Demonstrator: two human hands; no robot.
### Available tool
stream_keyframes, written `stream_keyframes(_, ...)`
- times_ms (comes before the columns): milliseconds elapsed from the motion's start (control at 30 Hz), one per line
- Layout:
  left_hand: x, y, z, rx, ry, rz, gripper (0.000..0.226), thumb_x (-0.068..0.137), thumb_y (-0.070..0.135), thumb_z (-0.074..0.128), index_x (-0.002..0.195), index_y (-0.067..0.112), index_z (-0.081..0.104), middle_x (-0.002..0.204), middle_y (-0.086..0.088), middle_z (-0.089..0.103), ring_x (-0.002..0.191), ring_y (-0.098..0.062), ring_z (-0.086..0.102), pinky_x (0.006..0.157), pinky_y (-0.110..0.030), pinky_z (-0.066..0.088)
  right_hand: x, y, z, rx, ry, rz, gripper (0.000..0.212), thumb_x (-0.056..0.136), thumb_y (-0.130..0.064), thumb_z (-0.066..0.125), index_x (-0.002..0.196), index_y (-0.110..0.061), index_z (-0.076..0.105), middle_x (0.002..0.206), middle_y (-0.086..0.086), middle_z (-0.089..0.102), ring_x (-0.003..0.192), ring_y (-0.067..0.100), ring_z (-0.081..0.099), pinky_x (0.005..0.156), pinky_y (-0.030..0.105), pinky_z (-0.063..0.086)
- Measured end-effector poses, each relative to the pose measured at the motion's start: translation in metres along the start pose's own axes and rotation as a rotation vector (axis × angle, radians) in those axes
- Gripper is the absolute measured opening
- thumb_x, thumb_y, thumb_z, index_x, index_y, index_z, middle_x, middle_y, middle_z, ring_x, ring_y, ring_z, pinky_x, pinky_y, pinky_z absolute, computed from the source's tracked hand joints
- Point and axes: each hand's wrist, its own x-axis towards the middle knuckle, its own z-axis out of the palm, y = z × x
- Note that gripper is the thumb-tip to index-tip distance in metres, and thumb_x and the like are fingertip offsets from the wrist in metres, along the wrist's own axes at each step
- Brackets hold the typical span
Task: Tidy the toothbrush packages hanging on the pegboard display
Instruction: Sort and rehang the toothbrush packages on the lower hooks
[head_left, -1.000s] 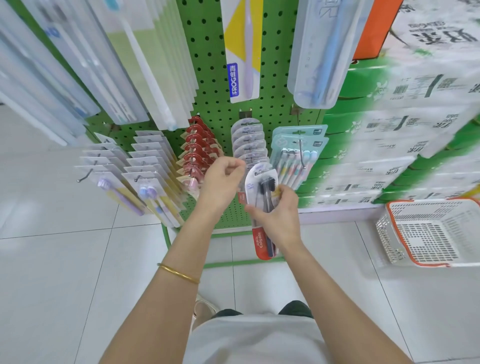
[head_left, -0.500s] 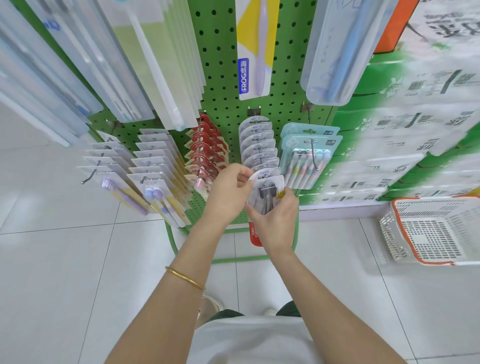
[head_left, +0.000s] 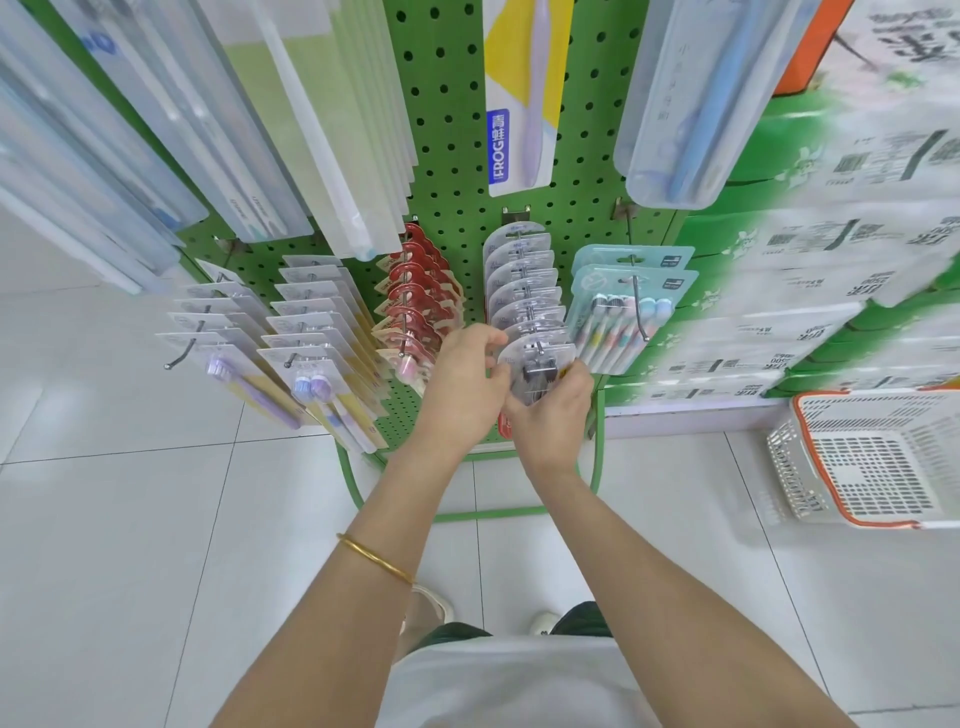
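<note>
A yellow-and-white package (head_left: 524, 88) hanging up top bears a blue label (head_left: 498, 148) reading "FROG" beside Chinese characters; other print is blurred.

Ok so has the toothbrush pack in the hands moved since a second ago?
Yes. The toothbrush pack has moved up and in toward the green pegboard, closing on the front of the hanging row of packs.

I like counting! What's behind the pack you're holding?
Behind the held pack, similar packs hang on its hook, back to the green pegboard. Only their rounded tops show; their brushes are covered.
</note>
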Motion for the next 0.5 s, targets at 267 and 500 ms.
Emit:
stream_keyframes(267, 0.002, -0.001, 0.001, 0.042, -0.01, -0.013, 0.037, 0.091, 0.007, 0.054, 0.126, 0.015, 0.051, 0.128, -0.005, 0.046, 0.11, -0.015, 0.051, 0.09, -0.021, 0.04, 0.013, -0.005, 0.007, 0.029, -0.034, 0.011, 0.085, 0.062, -0.051, 0.071, 0.115, 0.008, 0.043, 0.107, 0.019, 0.049, 0.099, 0.031, 0.045, 0.083, 0.034, 0.039)
stream_keyframes(500, -0.001, 0.003, -0.001, 0.042, -0.021, -0.012, 0.033, 0.093, 0.007, 0.051, 0.125, 0.014, 0.051, 0.12, 0.0, 0.041, 0.09, -0.007, 0.05, 0.063, 0.0, 0.038, 0.015, 0.001, 0.005, 0.034, -0.059, 0.001, 0.076, 0.064, -0.038, 0.082, 0.113, 0.005, 0.043, 0.108, 0.017, 0.049, 0.102, 0.03, 0.045, 0.08, 0.028, 0.036)
